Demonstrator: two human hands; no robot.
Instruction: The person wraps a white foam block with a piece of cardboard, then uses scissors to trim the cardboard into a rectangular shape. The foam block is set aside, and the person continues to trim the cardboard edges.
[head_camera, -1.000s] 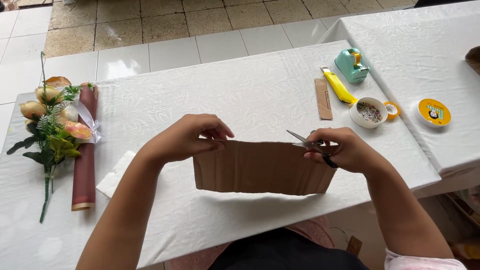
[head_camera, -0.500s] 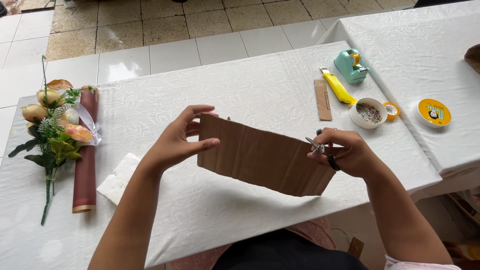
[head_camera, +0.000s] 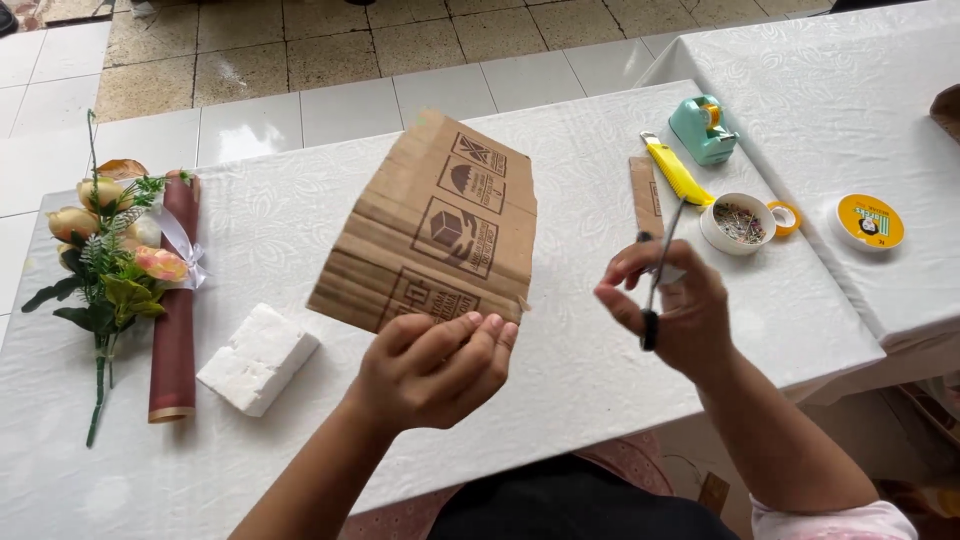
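Printed carton piece and labelled round tin

The left hand (head_camera: 435, 365) is gripping brown cardboard (head_camera: 435, 225) bearing black square symbols; a yellow-labelled tin (head_camera: 868, 221) is lying well right of the right hand (head_camera: 665, 305).

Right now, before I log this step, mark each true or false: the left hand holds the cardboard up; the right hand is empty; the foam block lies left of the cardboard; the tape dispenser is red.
1. The left hand holds the cardboard piece up off the table. True.
2. The right hand is empty. False: it holds scissors.
3. The white foam block lies left of the cardboard. True.
4. The tape dispenser is red. False: it is teal.
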